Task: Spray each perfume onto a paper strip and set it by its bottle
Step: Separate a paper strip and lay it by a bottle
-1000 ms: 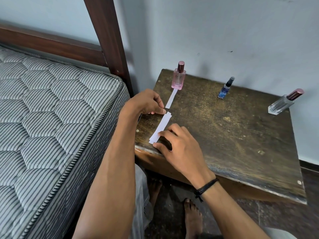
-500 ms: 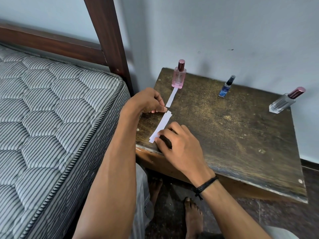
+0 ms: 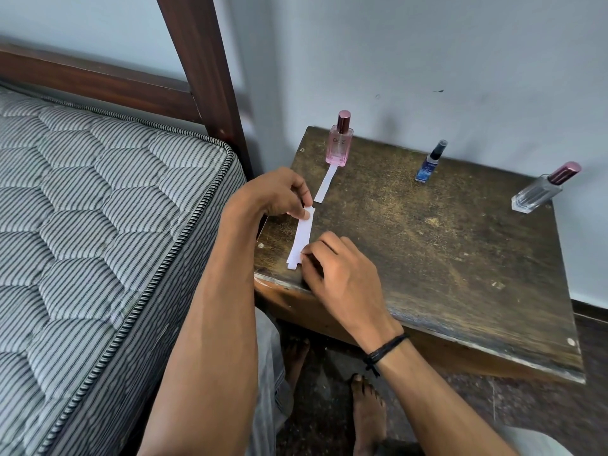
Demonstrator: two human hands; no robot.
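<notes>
One bottle of three looks dealt with. A single strip [image 3: 325, 184] lies flat on the table [image 3: 444, 258], its far end touching the foot of the pink bottle [image 3: 340, 143] and the rest running straight toward the person. Whether it carries scent cannot be seen. To the right of the pink bottle, along the same wall, stands the blue bottle [image 3: 429, 162], and well beyond that the clear bottle [image 3: 539, 192]. Neither has paper beside it, so I judge those two rounds are still to do. The spare paper is a small stack [image 3: 302, 238] lying in front of the pink bottle, just past the near end of the placed strip and not touching it, with its own near end close to the table edge. Both hands are on it. The left hand [image 3: 276, 195] is curled, pinching the stack's far end between thumb and fingers and holding it down. The right hand [image 3: 335, 268] has its fingers bent at the near end, fingertips nipping the paper edge, apparently to peel one sheet free, though the fingers hide just how many sheets they hold. No bottle is in hand and all three seem capped, so the present step reads as separating the second strip, before any spraying of the blue bottle.
</notes>
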